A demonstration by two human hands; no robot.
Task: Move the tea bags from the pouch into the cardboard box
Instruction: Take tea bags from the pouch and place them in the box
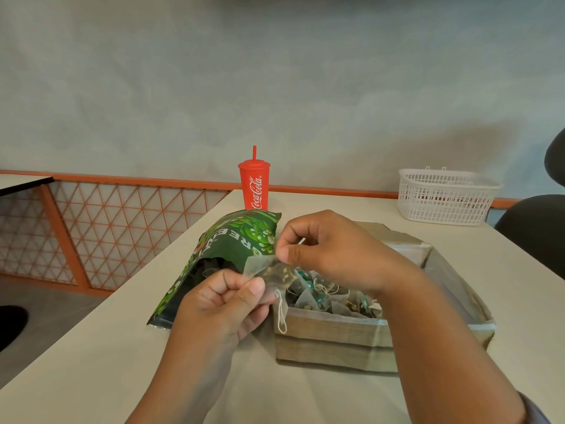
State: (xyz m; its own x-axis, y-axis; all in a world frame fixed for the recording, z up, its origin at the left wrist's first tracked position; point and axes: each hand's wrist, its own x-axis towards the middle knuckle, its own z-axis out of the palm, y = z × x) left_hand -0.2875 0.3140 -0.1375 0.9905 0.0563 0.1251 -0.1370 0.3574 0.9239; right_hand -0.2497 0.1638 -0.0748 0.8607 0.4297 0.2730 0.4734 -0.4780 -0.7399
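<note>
Both hands, the left hand (227, 304) and right hand (331, 249), are pinching one tea bag (270, 272) between pouch (226, 246) and cardboard box (376, 338), seemingly about to drop it in.

A beige table (91, 362) stands before a plain grey wall (275, 71), an orange lattice railing (107, 215) and grey floor (61, 316) beside it.

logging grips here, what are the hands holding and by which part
Both pinch one tea bag: left hand at its lower edge, right hand at its upper corner.

The pouch (214, 258) lies left of the cardboard box (336, 338), cup (254, 185) behind them.
</note>
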